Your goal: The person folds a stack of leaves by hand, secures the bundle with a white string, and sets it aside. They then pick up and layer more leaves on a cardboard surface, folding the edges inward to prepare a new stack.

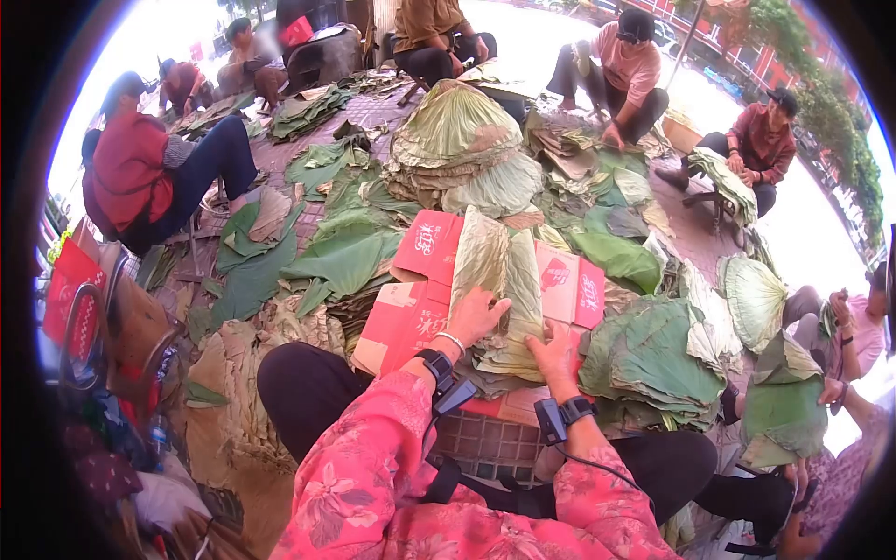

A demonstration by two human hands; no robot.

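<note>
On some red cardboard (pixel 387 327), in front of the person's knees (pixel 297 383), lies a big, dry, folded leaf (pixel 525 299). The left hand (pixel 476 317) is on top of it, with its thumb and fingers apart. The right hand (pixel 554 353) touches the leaf's right side, near the bottom; it is hard to see if it pinches it. Both wrists have black bands (pixel 437 366). Just right of the cardboard sits a stack of green leaves (pixel 653 359). To the left are wide green leaves (pixel 345 257) and lots of brown leaves (pixel 271 373). Past the cardboard stands a tall heap (pixel 457 140) of leaves, like a little hill. Farther out, people (pixel 131 182) sit around it. One has a black cap (pixel 637 24) and a pink top (pixel 630 75). At the far right, someone else's hand (pixel 833 392) holds a green leaf (pixel 784 411).
</note>
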